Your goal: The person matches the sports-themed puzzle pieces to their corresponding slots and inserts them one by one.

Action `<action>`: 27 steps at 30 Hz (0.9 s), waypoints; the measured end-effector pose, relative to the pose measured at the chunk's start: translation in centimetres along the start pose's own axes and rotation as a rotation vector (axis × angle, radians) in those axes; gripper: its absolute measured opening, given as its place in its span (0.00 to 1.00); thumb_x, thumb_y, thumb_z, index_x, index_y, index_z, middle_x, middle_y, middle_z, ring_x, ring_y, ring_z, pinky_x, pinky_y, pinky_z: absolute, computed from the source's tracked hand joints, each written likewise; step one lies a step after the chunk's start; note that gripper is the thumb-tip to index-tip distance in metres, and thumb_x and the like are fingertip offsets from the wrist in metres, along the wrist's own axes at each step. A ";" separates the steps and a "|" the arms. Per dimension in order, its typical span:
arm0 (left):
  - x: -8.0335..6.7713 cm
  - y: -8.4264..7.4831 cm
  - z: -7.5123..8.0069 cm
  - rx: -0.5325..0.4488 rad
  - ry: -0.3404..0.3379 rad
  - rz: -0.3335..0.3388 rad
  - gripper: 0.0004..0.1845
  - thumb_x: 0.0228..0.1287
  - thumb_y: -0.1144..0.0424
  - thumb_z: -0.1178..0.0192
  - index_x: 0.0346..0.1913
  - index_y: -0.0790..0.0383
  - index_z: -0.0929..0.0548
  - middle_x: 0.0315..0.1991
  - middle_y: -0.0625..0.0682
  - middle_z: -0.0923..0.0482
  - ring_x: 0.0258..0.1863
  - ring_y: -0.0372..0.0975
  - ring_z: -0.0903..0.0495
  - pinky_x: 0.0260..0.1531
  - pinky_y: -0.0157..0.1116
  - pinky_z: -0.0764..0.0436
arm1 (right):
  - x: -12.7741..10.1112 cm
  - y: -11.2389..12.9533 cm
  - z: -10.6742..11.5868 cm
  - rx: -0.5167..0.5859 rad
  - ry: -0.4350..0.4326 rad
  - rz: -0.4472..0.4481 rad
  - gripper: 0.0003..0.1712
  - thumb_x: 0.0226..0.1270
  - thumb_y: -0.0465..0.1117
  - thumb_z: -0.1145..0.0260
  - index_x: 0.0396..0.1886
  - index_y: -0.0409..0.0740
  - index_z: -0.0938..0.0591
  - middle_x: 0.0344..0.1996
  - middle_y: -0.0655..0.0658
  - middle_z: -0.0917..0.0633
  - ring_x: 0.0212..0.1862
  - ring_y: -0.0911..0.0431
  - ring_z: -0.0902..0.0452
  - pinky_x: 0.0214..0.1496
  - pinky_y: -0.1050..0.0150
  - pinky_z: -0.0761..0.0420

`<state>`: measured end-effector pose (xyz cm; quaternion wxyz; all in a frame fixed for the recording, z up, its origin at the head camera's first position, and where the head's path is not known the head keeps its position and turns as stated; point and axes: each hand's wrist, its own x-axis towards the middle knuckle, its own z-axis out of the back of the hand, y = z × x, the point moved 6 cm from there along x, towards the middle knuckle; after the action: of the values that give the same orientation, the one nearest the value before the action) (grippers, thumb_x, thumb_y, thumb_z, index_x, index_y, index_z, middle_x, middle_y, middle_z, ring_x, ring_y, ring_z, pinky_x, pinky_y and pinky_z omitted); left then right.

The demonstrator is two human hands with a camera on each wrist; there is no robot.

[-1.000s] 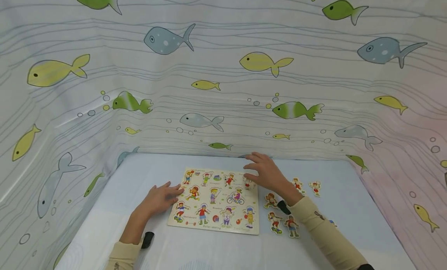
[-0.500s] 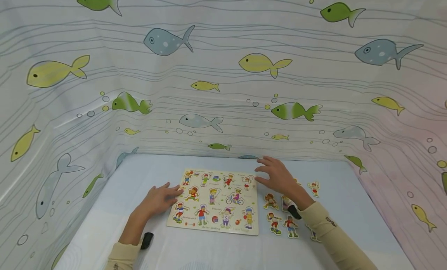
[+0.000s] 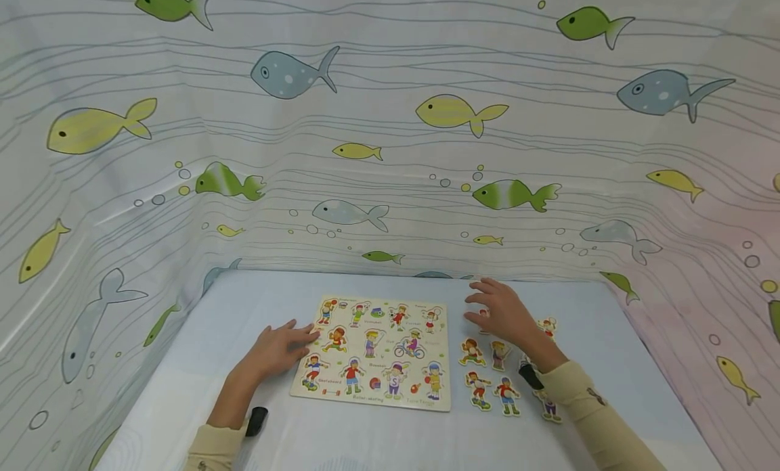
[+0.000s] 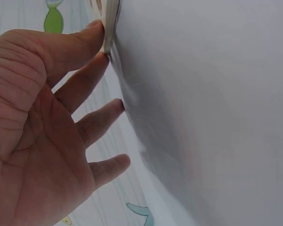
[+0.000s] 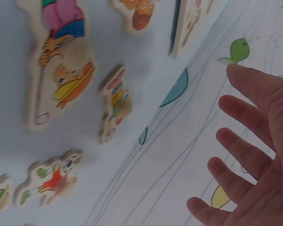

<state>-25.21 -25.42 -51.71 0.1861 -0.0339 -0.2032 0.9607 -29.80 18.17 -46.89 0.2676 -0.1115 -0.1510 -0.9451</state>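
A wooden picture puzzle board printed with children playing sports lies flat on the table. My left hand is at its left edge. In the left wrist view the thumb rests on the board's face and the index fingertip meets its edge, the other fingers extended. To the right of the board, my right hand hovers over loose puzzle pieces with spread fingers and nothing in it. Near it lie a runner piece, a skateboarder piece and a piece with a long stick. The hand partly covers another piece.
More pieces lie on the right: a figure in a red top, a figure in purple trousers and a racket player. Behind the pale table rises a fish-patterned curtain, close to the table's far edge.
My right hand has moved right, from over the board's top right corner to above the loose pieces. The racket player printed in that corner is now uncovered. My left hand stays put.
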 end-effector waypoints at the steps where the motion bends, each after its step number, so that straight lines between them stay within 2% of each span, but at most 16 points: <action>1: 0.0 0.0 -0.1 -0.004 0.003 0.005 0.21 0.62 0.63 0.33 0.59 0.56 0.17 0.64 0.55 0.25 0.66 0.64 0.35 0.58 0.74 0.48 | -0.2 -0.3 -0.1 -0.005 0.009 -0.012 0.18 0.57 0.48 0.23 0.45 0.44 0.12 0.58 0.39 0.19 0.66 0.39 0.32 0.64 0.36 0.34; 8: -0.1 0.1 -0.1 0.001 0.002 0.023 0.22 0.62 0.63 0.32 0.59 0.56 0.17 0.64 0.54 0.26 0.67 0.63 0.35 0.58 0.74 0.48 | -1.2 -1.5 -0.6 0.016 0.051 -0.082 0.18 0.59 0.49 0.25 0.45 0.45 0.12 0.59 0.40 0.20 0.67 0.38 0.34 0.66 0.36 0.37; 16: -0.1 0.3 -0.2 -0.005 -0.001 0.028 0.22 0.62 0.63 0.33 0.59 0.56 0.17 0.64 0.54 0.26 0.67 0.63 0.36 0.59 0.74 0.49 | -1.9 -2.3 -0.7 0.013 0.021 -0.065 0.15 0.58 0.47 0.24 0.42 0.44 0.11 0.56 0.37 0.18 0.65 0.37 0.31 0.64 0.36 0.33; 27: 0.0 0.2 -0.1 -0.003 -0.007 0.031 0.21 0.62 0.63 0.32 0.59 0.56 0.17 0.64 0.54 0.25 0.67 0.63 0.36 0.59 0.74 0.49 | -2.3 -3.9 -1.7 -0.008 0.065 -0.096 0.15 0.57 0.47 0.24 0.42 0.45 0.11 0.56 0.37 0.18 0.63 0.37 0.30 0.62 0.37 0.30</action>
<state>-25.25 -25.57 -51.90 0.1704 -0.0339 -0.2045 0.9633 -30.18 21.86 -49.99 0.2264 -0.0747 -0.1435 -0.9605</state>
